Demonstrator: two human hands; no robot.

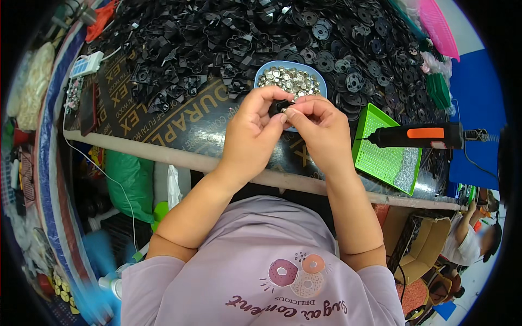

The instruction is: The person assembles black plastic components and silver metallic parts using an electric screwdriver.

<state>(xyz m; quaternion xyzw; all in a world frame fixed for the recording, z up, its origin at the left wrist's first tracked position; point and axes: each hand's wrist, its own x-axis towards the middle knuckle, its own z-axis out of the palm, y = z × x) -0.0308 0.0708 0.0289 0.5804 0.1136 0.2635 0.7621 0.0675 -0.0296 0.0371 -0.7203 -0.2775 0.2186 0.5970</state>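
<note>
My left hand (254, 129) and my right hand (325, 130) meet over the near part of the bench. Between the left thumb and forefinger sits a small black plastic part (278, 106), mostly hidden by the fingers. At the right fingertips, pressed against that part, a small silver metal cap (284, 110) shows. Just beyond the hands stands a light-blue plastic bowl (260, 74) holding many silver metal caps (293, 80).
Black molded parts (217, 43) and round black discs (354, 81) heap across the bench's far side. At right, an electric screwdriver (418, 136) hangs over a green tray (375, 155) of small screws. A phone (88, 111) lies left. A person (470, 236) sits far right.
</note>
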